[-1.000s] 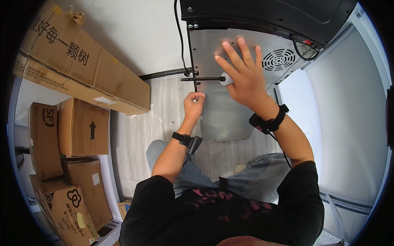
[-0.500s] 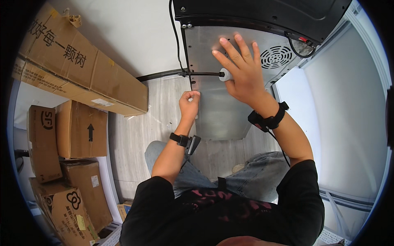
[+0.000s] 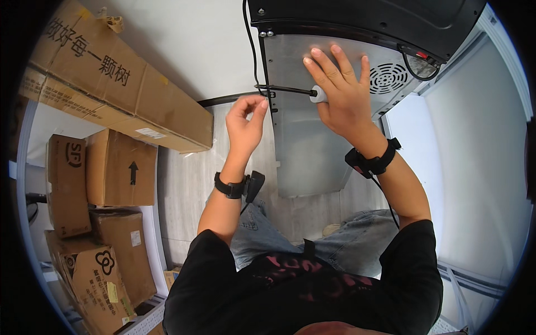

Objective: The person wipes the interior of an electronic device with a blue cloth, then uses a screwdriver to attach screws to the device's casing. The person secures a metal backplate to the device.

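Note:
My right hand lies against the metal panel of a black-topped appliance, its fingers spread flat. Between the thumb and palm it keeps a screwdriver, whose pale handle is partly hidden and whose dark shaft points left past the panel's edge. My left hand is at the panel's left edge, just below the screwdriver tip. Its thumb and fingertips are pinched together; whatever they hold is too small to make out. Small holes line that edge.
A black cable hangs beside the appliance's black top. Round vent slots pierce the panel on the right. A long carton and several stacked boxes stand at left. A white panel rises at right.
My left hand has moved up along the panel's edge, toward the screwdriver tip. My right hand stays on the panel with the screwdriver, while the whole view has shifted slightly.

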A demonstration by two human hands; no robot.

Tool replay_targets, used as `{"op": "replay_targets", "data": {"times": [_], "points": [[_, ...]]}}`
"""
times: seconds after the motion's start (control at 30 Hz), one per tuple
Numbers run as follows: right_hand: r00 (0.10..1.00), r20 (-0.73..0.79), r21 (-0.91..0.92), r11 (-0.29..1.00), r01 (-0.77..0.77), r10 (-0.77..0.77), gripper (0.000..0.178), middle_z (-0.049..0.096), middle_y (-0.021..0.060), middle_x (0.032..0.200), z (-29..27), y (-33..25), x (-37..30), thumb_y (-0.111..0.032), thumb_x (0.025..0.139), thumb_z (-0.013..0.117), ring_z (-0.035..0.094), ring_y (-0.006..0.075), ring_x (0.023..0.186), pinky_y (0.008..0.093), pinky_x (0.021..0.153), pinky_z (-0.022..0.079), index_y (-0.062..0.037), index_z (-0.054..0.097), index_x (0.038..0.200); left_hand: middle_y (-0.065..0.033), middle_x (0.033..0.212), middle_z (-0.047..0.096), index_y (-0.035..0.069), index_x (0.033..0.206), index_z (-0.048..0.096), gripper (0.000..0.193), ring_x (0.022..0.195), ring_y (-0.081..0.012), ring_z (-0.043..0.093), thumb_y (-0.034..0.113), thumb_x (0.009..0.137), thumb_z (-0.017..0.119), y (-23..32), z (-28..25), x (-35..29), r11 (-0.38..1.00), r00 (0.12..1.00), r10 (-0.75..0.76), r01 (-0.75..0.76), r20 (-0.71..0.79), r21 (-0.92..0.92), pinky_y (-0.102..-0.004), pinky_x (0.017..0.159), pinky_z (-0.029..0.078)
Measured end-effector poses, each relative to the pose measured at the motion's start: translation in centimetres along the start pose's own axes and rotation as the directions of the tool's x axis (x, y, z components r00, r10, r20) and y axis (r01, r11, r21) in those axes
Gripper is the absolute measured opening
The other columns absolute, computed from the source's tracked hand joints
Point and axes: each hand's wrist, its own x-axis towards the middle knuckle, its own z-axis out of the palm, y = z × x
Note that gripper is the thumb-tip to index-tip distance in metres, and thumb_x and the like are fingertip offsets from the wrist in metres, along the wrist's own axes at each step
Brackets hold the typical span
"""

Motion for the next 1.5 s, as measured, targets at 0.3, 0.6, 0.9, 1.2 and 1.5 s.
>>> {"op": "replay_targets", "data": {"times": [0.3, 0.6, 0.9, 1.2, 1.5], "points": [[1.000, 0.022, 0.028, 1.000, -0.012, 0.011, 0.066, 0.046, -0.0068, 0.141, -0.6, 0.4, 0.0, -0.002, 0.066, 0.056, 0.033, 0.0166, 0.137, 0.0577, 0.109, 0.016, -0.0187, 0.055, 0.130, 0.0012, 0.077, 0.064, 0.001, 0.088, 0.066, 0.015, 0.071, -0.0054, 0.055, 0.016, 0.088, 0.069, 5.3, 2.7, 4.6, 0.971, 0.980, 0.189, -0.178, -0.060, 0.158, -0.0206, 0.066, 0.045], [1.000, -0.002, 0.055, 0.998, -0.008, 0.008, 0.066, 0.047, -0.0069, 0.141, -1.0, 1.2, -0.1, 0.000, 0.066, 0.055, 0.035, 0.0161, 0.136, 0.0578, 0.109, 0.016, -0.0175, 0.055, 0.129, 0.0011, 0.073, 0.063, 0.001, 0.084, 0.065, 0.015, 0.065, -0.0043, 0.053, 0.015, 0.087, 0.069, 6.0, 4.0, 4.9, 0.949, 0.962, 0.244, -0.211, -0.120, 0.236, -0.0188, 0.061, 0.043], [0.999, 0.040, 0.030, 0.999, 0.013, -0.015, 0.071, 0.044, -0.0031, 0.144, -1.0, 2.2, -0.6, -0.003, 0.066, 0.055, 0.031, 0.0199, 0.138, 0.0577, 0.109, 0.012, -0.0188, 0.051, 0.135, 0.0023, 0.065, 0.059, 0.001, 0.083, 0.062, 0.015, 0.059, -0.0035, 0.049, 0.013, 0.085, 0.071, 6.4, 4.4, 5.6, 0.943, 0.970, 0.213, -0.173, -0.118, 0.283, -0.0184, 0.054, 0.039], [1.000, 0.019, 0.057, 0.998, 0.002, -0.003, 0.061, 0.046, -0.0048, 0.141, -1.6, 2.4, -0.6, -0.001, 0.066, 0.057, 0.034, 0.0194, 0.136, 0.0605, 0.107, 0.018, -0.0131, 0.056, 0.126, -0.0025, 0.081, 0.060, 0.000, 0.093, 0.060, 0.022, 0.071, -0.0065, 0.054, 0.009, 0.080, 0.075, 5.6, 5.4, 6.7, 0.943, 0.949, 0.299, -0.277, -0.104, 0.187, -0.0210, 0.063, 0.045], [0.993, 0.121, 0.158, 0.987, -0.025, 0.006, 0.059, 0.039, 0.0015, 0.146, -3.2, 2.8, -0.7, -0.004, 0.066, 0.060, 0.026, 0.0230, 0.140, 0.0599, 0.109, 0.018, -0.0108, 0.056, 0.124, 0.0003, 0.080, 0.058, 0.001, 0.095, 0.060, 0.020, 0.073, -0.0066, 0.053, 0.001, 0.081, 0.073, 3.1, 5.4, 7.5, 0.958, 0.959, 0.280, -0.282, -0.040, -0.052, -0.0193, 0.066, 0.044]]}}
